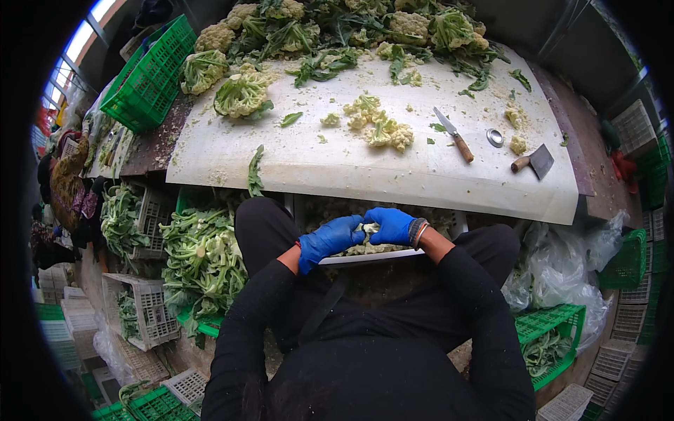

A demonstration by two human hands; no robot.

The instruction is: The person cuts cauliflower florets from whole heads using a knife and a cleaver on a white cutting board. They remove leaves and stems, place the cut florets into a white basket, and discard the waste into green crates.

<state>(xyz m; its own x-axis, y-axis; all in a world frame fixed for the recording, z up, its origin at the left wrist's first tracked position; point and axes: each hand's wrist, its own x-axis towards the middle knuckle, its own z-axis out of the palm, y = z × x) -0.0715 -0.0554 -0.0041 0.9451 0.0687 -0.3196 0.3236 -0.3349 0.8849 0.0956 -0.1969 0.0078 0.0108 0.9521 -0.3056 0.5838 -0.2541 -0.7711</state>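
Observation:
My left hand (pixel 333 238) and my right hand (pixel 390 226), both in blue gloves, are closed around one small cauliflower piece (pixel 368 229) between them. They are over a white tray (pixel 379 257) of cut cauliflower, which stands between my knees, partly under the table edge. On the white tabletop (pixel 316 163) above lie loose florets (pixel 387 131), a knife with a wooden handle (pixel 458 141), a small round metal object (pixel 495 138) and a cleaver (pixel 538 161). A trimmed cauliflower head (pixel 241 97) sits at the table's left.
Cauliflower heads (pixel 408 27) and leaves are heaped at the table's back. A green crate (pixel 152 79) is at the back left. Crates of leaves (pixel 202 263) stand left of my knee; plastic bags (pixel 558 263) and a green crate (pixel 553 321) are at right. A person (pixel 71 179) is at far left.

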